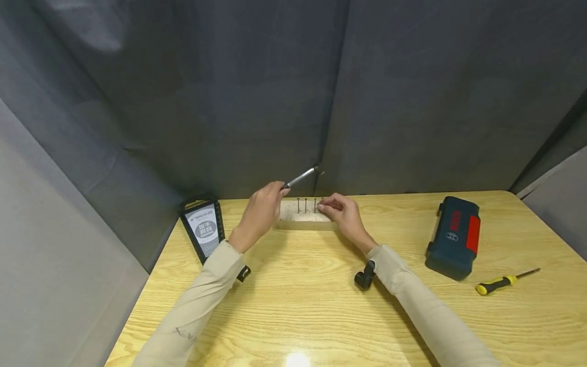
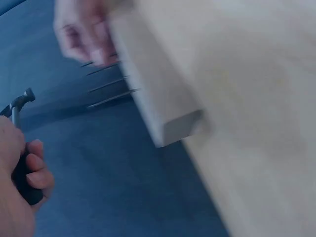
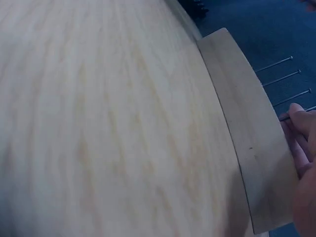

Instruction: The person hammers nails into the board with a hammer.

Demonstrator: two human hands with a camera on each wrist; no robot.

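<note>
A hammer point(image 1: 301, 177) with a dark handle is held in my left hand point(image 1: 262, 211), its metal head raised behind and above a wooden block point(image 1: 302, 225). The left wrist view shows the fingers curled round the hammer's black handle point(image 2: 25, 185). Three thin nails point(image 1: 305, 205) stand upright in a row on the block's top. At the right end of that row, my right hand point(image 1: 344, 215) pinches another nail point(image 3: 284, 118) between thumb and fingers, its lower end right at the block's top. Part of this nail is hidden by the fingers.
On the left of the wooden table point(image 1: 293, 295) lies a black case point(image 1: 203, 229) with a pale label. A dark blue tool case point(image 1: 454, 239) with a red latch lies right, near a yellow-and-black screwdriver point(image 1: 497, 284). A dark curtain point(image 1: 257, 102) hangs behind the table's far edge.
</note>
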